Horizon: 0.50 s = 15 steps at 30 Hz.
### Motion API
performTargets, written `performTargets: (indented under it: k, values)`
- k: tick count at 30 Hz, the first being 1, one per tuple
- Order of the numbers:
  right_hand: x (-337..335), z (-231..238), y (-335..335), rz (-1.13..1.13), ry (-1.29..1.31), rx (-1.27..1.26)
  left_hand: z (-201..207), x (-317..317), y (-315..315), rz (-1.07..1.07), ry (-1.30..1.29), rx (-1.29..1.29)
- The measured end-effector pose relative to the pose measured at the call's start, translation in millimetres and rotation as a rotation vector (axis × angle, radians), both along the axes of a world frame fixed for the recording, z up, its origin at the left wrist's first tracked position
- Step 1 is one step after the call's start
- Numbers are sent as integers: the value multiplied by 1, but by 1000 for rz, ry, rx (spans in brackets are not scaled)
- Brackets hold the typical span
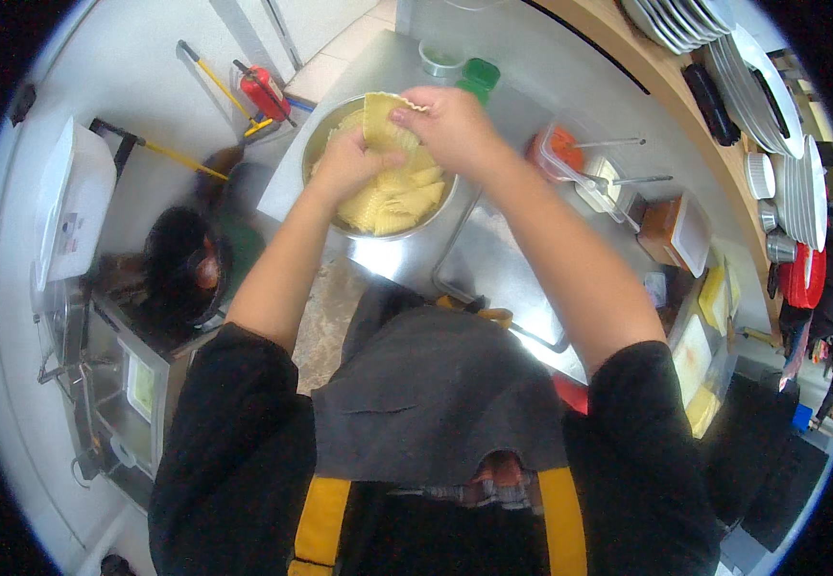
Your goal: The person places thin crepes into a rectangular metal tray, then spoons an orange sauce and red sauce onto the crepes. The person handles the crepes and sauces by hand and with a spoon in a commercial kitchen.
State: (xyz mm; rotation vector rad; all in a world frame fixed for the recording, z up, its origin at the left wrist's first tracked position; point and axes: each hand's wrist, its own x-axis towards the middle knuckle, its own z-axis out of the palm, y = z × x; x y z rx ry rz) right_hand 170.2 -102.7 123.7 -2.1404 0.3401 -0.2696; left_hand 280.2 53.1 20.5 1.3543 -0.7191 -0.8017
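Note:
Over a round metal bowl (448, 204) on the steel counter, I hold up a pale yellow lasagna sheet (378, 119) with a wavy edge. My right hand (453, 130) pinches its upper right side, thumb in front. Closed at its lower part is my left hand (354, 165), though its fingertips are partly hidden. Beneath both hands, many more ridged yellow pasta sheets (392, 209) lie loosely overlapping in the bowl.
Beyond the bowl stand a green container (479, 77) and a small tub (441, 58). To the right sit a clear container with orange food (560, 147) and a brown box (661, 230). Stacked plates (745, 91) fill the shelf. A fire extinguisher (264, 93) is at far left.

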Motion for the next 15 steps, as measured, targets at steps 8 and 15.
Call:
performTargets:
  k: [8, 15]
  values:
    - [-36, 48, -55, -94, -21, 213, -48, -31, -13, -260, 182, 194]
    - [-88, 23, -114, -362, 135, -31, -73, -113, -37, -333, 39, 295]
